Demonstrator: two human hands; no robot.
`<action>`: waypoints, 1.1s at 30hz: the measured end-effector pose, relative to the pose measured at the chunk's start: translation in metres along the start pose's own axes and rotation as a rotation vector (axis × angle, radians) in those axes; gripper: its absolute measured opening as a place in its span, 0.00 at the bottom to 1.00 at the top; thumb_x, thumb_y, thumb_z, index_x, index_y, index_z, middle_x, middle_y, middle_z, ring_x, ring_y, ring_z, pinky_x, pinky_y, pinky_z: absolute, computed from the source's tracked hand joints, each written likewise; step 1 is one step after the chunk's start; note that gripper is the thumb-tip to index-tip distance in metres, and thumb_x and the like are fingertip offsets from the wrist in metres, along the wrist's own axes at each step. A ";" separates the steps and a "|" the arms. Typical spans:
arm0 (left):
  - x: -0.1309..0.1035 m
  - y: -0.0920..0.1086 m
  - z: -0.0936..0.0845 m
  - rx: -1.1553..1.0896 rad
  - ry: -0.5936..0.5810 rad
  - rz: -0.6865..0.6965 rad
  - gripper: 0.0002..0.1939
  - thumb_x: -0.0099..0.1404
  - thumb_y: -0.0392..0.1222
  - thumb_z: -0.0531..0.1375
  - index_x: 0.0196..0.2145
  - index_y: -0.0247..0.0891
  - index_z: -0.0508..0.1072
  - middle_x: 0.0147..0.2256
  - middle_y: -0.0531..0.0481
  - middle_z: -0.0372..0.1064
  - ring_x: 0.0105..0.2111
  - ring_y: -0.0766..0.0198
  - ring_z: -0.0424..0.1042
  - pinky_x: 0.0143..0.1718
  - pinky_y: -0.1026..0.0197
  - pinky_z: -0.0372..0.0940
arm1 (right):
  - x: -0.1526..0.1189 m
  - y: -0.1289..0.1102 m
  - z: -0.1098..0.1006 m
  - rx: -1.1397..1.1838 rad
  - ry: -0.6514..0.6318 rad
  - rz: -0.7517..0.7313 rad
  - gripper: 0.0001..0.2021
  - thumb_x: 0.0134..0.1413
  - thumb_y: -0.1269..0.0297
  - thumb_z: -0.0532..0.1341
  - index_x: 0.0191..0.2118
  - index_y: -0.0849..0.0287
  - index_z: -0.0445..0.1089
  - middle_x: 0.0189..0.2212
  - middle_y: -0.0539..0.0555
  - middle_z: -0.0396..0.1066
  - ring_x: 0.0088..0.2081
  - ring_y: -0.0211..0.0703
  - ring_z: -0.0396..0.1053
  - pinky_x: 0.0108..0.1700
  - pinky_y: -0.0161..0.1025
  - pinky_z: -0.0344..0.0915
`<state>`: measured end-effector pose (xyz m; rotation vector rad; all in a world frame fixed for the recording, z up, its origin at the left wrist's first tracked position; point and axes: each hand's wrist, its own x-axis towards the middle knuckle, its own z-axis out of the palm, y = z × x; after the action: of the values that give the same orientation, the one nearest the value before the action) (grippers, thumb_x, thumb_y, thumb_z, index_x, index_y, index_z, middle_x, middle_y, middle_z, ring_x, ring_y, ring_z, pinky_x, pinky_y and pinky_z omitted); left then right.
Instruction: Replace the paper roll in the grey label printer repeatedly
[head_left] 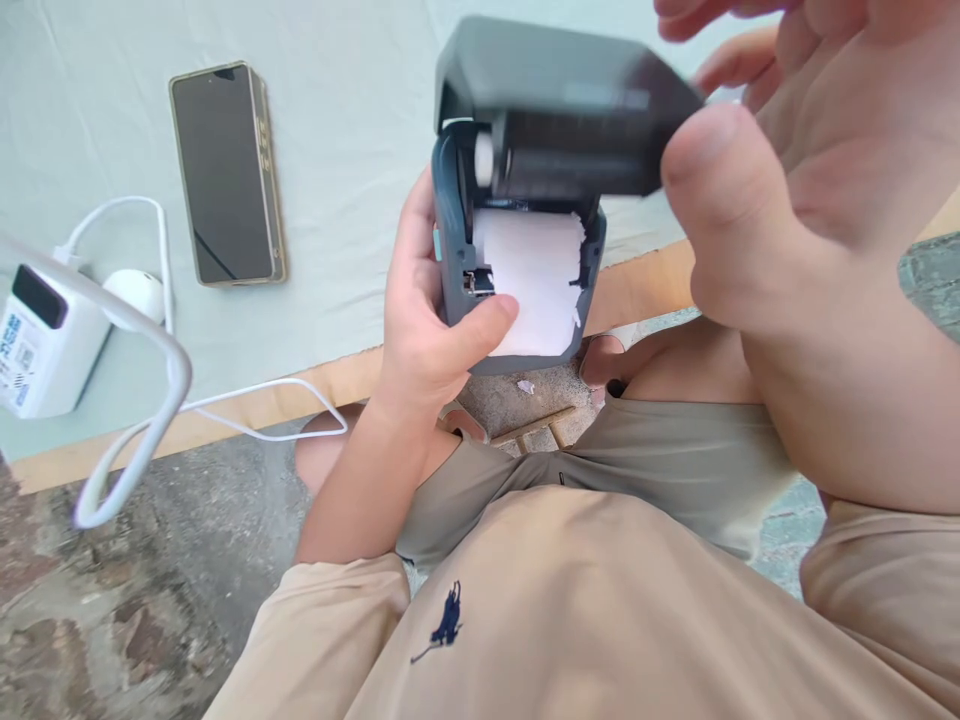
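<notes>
A dark portable printer is held over the table's front edge, its lid raised. White paper with ragged edges lies inside it. My left hand wraps round the printer's left side and underside, the thumb resting on the paper. At the lid's right corner is my right hand, thumb against the lid and the other fingers spread above; motion blurs the lid a little.
On the pale tablecloth lie a phone and, at the far left, a white power bank beside a round white item. A white cable loops over the table edge. A paper scrap is on the ground.
</notes>
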<state>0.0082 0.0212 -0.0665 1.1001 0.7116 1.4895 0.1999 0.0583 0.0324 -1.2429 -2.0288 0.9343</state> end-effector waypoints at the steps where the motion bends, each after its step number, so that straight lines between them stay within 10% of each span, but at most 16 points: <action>1: 0.000 0.002 0.001 0.018 0.017 -0.014 0.32 0.51 0.45 0.66 0.54 0.44 0.65 0.50 0.45 0.67 0.44 0.58 0.70 0.40 0.58 0.68 | 0.000 0.000 0.000 -0.042 0.057 -0.068 0.21 0.59 0.49 0.51 0.55 0.49 0.52 0.56 0.50 0.60 0.58 0.40 0.62 0.59 0.43 0.64; 7: -0.001 0.017 0.006 0.083 0.006 -0.113 0.34 0.49 0.45 0.69 0.53 0.44 0.64 0.47 0.46 0.66 0.47 0.54 0.70 0.43 0.57 0.68 | 0.006 0.012 0.007 -0.090 -0.053 -0.273 0.23 0.58 0.53 0.54 0.55 0.61 0.59 0.57 0.54 0.59 0.59 0.39 0.61 0.56 0.39 0.65; 12: 0.000 0.022 0.015 -0.078 0.013 -0.131 0.27 0.56 0.55 0.63 0.51 0.47 0.64 0.49 0.47 0.68 0.52 0.51 0.71 0.48 0.51 0.70 | 0.009 0.015 0.011 0.125 -0.320 -0.154 0.32 0.56 0.49 0.58 0.61 0.58 0.50 0.53 0.53 0.61 0.48 0.30 0.65 0.43 0.28 0.68; 18: 0.003 0.032 0.024 -0.231 0.035 -0.246 0.16 0.66 0.54 0.54 0.47 0.47 0.69 0.47 0.48 0.71 0.58 0.53 0.65 0.53 0.52 0.67 | 0.011 0.015 0.017 0.117 -0.296 -0.133 0.34 0.53 0.49 0.62 0.60 0.58 0.52 0.57 0.55 0.57 0.47 0.30 0.64 0.39 0.27 0.68; 24: 0.004 0.029 0.026 -0.300 0.138 -0.198 0.15 0.68 0.47 0.51 0.44 0.41 0.73 0.40 0.52 0.75 0.45 0.57 0.72 0.56 0.51 0.65 | 0.011 0.022 0.015 0.040 -0.201 -0.338 0.32 0.59 0.51 0.55 0.63 0.64 0.50 0.64 0.57 0.52 0.66 0.36 0.54 0.70 0.36 0.57; 33: 0.005 0.030 0.018 -0.257 0.139 -0.217 0.13 0.65 0.48 0.55 0.39 0.42 0.76 0.33 0.52 0.75 0.41 0.55 0.71 0.53 0.51 0.66 | 0.006 0.020 0.010 0.053 -0.351 -0.382 0.35 0.54 0.56 0.60 0.64 0.53 0.44 0.67 0.53 0.47 0.68 0.41 0.52 0.72 0.42 0.55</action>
<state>0.0126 0.0170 -0.0315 0.7076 0.6895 1.4336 0.1999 0.0675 0.0106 -0.6572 -2.3807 1.0600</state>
